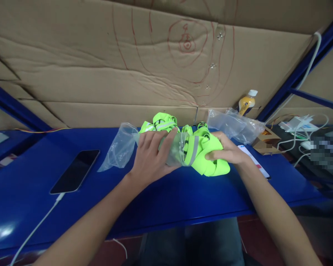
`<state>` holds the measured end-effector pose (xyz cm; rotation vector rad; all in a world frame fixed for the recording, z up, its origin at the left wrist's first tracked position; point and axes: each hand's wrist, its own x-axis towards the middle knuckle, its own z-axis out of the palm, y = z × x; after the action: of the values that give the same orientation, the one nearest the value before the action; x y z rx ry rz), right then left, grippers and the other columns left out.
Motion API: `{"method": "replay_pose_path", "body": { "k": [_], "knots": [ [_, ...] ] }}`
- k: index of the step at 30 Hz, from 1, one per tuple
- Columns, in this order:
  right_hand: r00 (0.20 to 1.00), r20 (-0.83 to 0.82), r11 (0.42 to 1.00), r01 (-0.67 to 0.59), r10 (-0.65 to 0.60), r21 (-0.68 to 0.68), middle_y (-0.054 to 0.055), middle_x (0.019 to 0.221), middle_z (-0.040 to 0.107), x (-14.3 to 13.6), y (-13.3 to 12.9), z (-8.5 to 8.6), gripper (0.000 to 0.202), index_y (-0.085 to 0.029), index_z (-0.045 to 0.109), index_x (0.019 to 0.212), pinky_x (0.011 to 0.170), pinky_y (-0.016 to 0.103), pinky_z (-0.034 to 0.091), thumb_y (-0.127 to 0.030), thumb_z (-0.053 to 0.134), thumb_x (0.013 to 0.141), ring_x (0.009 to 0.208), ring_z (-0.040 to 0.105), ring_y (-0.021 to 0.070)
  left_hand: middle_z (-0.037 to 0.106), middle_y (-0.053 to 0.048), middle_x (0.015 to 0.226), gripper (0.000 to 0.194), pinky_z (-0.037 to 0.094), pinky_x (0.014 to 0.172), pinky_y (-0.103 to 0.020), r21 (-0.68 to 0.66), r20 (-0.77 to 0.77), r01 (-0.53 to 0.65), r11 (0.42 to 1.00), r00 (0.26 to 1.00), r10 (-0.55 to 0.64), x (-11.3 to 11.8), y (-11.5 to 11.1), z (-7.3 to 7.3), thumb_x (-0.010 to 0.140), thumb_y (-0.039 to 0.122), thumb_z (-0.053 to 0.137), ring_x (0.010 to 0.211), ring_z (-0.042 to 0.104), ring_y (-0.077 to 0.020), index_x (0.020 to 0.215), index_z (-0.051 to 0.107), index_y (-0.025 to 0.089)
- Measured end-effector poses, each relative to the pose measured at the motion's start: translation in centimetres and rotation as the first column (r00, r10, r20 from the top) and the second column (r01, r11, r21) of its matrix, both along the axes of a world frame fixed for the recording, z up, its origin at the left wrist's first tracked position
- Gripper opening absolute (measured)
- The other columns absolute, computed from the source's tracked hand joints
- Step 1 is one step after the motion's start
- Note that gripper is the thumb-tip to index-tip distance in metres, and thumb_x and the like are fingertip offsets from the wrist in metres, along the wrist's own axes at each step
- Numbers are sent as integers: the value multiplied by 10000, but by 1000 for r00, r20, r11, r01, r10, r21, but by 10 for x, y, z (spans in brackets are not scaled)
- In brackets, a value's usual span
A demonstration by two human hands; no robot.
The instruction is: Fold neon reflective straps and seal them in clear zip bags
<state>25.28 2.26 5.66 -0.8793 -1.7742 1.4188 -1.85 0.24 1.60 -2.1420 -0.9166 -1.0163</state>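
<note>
The bright green fabric [211,164] is between the two hands above the counter [161,201], its near part bunched just outside the rim of a clear bag [175,151]. The left hand [152,152] has its fingers curled over that bag; the right hand [228,149] holds the fabric, thumb on the near face, the other fingers mostly hidden behind. The thin film could split or crease if the bulky wad is forced against its rim — and the grey band [194,150] lies right by that edge, where it might catch. A slack left grip could let the bag slide.

Behind, more green fabric [164,121] sits close enough to snag on a loop. The pale phone [254,162] lies near the right forearm, so a wide elbow could nudge it; the dark phone [75,171] is well apart, though its white cable [36,225] could be tugged.
</note>
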Motion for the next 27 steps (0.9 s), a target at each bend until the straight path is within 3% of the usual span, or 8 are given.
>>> {"method": "replay_pose_path", "body": {
  "k": [6, 11, 13, 16, 18, 21, 27],
  "knots": [
    [952, 285, 975, -160, 111, 156, -20, 763, 682, 1, -5, 10, 202, -145, 716, 898, 579, 206, 501, -209, 781, 718, 652, 591, 124, 669, -203, 1172, 832, 450, 990, -542, -31, -106, 1, 1000, 994, -5, 7, -2, -4, 918, 553, 704, 1070, 608, -392, 1583, 440, 128],
    [925, 378, 940, -155, 31, 302, -7, 815, 687, -5, -8, 6, 179, -160, 694, 920, 624, 228, 495, -268, 775, 802, 721, 588, 141, 683, -197, 1170, 780, 455, 987, -525, -43, -178, 32, 999, 983, -39, 9, -5, -7, 912, 574, 728, 1051, 603, -370, 1518, 511, 132],
    [924, 381, 924, -111, -40, 366, 16, 894, 712, -7, -9, 4, 258, -167, 686, 1003, 669, 250, 510, -328, 791, 831, 772, 618, 162, 683, -206, 1190, 733, 461, 958, -525, -47, -150, -11, 999, 989, 4, 10, -5, -7, 897, 539, 749, 1062, 601, -381, 1472, 546, 133],
    [925, 352, 872, -50, -144, 487, 76, 1136, 716, -10, -12, 0, 554, -179, 591, 1281, 769, 289, 527, -431, 823, 845, 934, 656, 209, 679, -208, 1201, 698, 464, 943, -527, -48, -107, -42, 998, 994, 36, 10, -3, -8, 871, 532, 765, 1074, 600, -393, 1411, 578, 131],
    [935, 317, 843, -38, -160, 537, 87, 1214, 690, -14, -13, -1, 581, -193, 511, 1376, 814, 296, 518, -482, 747, 931, 966, 648, 202, 681, -197, 1191, 707, 465, 956, -526, -76, -77, -37, 996, 997, 32, 10, 0, -9, 852, 544, 777, 1086, 603, -392, 1394, 576, 137],
    [937, 304, 835, -25, -171, 550, 35, 1052, 690, -18, -13, -4, 357, -208, 587, 1254, 771, 270, 488, -491, 611, 1039, 841, 613, 158, 682, -184, 1169, 737, 469, 958, -519, -152, -18, -22, 988, 1000, 20, 6, 6, -13, 826, 577, 783, 1089, 609, -383, 1382, 558, 148],
    [952, 268, 885, 7, -148, 466, 18, 949, 719, -18, -7, -10, 323, -190, 742, 1068, 722, 260, 503, -494, 731, 959, 801, 609, 159, 665, -165, 1051, 785, 476, 899, -511, -143, 24, -11, 990, 1000, 14, 2, 10, -15, 774, 683, 764, 1010, 606, -374, 1294, 560, 131]
  ]
}}
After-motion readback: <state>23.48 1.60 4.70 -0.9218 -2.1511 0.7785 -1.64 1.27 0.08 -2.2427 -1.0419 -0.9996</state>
